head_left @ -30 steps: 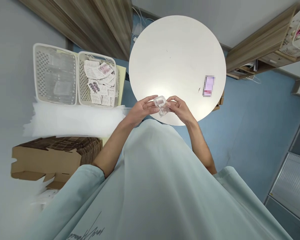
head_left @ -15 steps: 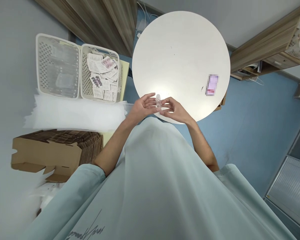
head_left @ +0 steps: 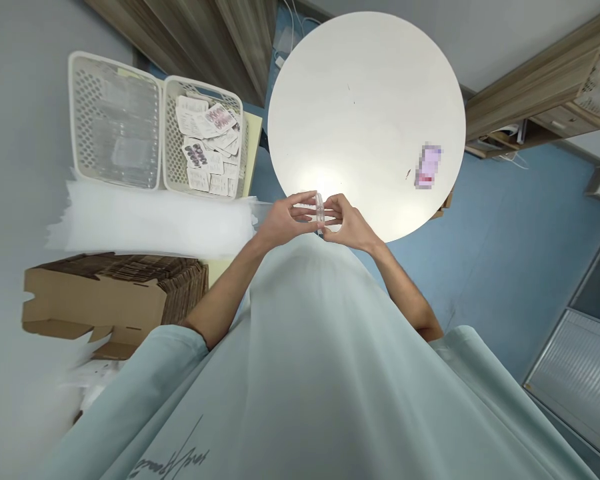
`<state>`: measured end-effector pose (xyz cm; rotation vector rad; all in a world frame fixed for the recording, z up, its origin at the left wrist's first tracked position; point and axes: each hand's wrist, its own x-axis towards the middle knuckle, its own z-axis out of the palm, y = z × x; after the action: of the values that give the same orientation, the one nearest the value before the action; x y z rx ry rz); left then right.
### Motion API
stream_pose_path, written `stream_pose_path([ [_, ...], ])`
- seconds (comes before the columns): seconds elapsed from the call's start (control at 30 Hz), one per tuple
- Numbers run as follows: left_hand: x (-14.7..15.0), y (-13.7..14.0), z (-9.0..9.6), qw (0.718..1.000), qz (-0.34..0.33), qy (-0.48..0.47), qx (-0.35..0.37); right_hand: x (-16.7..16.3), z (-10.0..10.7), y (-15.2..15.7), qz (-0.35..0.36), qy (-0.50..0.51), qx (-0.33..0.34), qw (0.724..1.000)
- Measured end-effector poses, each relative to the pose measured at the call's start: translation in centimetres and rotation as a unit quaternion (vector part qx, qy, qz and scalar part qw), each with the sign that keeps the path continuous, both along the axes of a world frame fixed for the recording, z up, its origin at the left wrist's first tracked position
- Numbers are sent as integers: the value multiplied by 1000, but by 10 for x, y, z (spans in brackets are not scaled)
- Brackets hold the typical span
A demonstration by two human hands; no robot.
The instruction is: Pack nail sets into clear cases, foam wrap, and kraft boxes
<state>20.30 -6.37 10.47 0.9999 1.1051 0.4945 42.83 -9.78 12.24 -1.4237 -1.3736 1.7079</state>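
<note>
Between my two hands, over the near edge of the round white table (head_left: 367,80), is a small clear plastic case (head_left: 320,212), turned edge-on to me. My left hand (head_left: 291,219) grips it from the left, fingers along one face and thumb near its lower end. From the right, my right hand (head_left: 346,223) closes its fingertips and thumb on the other face. Glare and the fingers hide the case's inside, so I cannot tell what it contains.
To the left, one white basket (head_left: 73,120) holds clear plastic packs; another basket (head_left: 166,133) holds printed cards. Below them lie white sheets (head_left: 155,219) and folded cardboard boxes (head_left: 95,300). A blurred pinkish item (head_left: 429,165) rests on the table's right side.
The clear case has turned more upright and edge-on. Both hands have closed in on it, the left fingers now bent over its top. The view has shifted slightly.
</note>
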Motion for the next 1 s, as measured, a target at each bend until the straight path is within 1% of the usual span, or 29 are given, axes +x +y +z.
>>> stream_pose_path([
  [0.13, 1, -2, -4, 1000, -14, 2, -1, -1, -3, -7, -4, 4, 0, 1000],
  [0.33, 4, -5, -5, 999, -31, -4, 10, 1, -11, -17, -19, -8, 4, 1000],
  [0.53, 8, -8, -6, 999, -33, -5, 12, 4, -10, -22, -22, -11, 9, 1000],
  [0.7, 13, -12, -5, 999, -34, 4, 12, 2, -10, -30, -48, -24, 6, 999],
  [0.83, 18, -14, -5, 999, -32, 5, 8, 0, -11, -36, -60, -38, 12, 997],
  [1.0, 18, -14, -7, 999, -41, 3, -4, -2, -13, -41, -58, -46, 29, 997],
])
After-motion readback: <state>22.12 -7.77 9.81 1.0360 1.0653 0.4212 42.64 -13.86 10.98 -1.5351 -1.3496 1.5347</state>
